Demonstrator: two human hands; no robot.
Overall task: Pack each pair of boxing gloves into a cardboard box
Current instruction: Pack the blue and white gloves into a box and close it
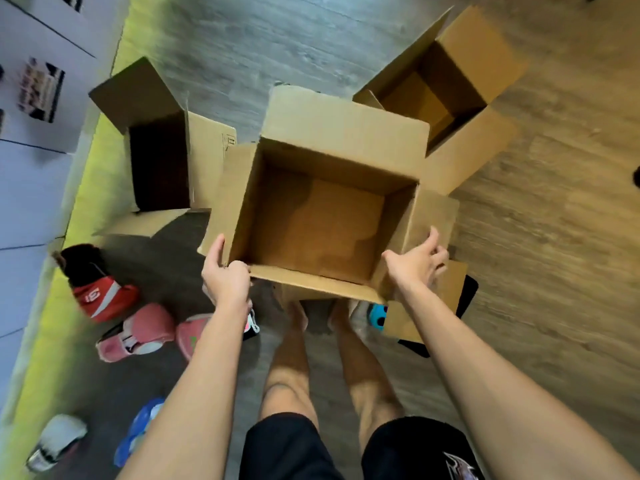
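Holding empty cardboard box [322, 220] up over my feet. Left hand [225, 275] grips near-left corner, right hand [417, 263] curls over right flap.

Progress: basically zero lol, nothing packed far as I see.

Box: brown corrugated, flaps splayed, bottom bare.

On floor:
- left box [159, 161], open, too dark inside to tell
- right box [450, 81], open, looks empty

Gloves loose at left, all puffy padded:
- pink pair [138, 332]
- red-black glove [100, 296]
- blue glove [142, 427]
- white glove [57, 441]

Wood-look floor [536, 237].
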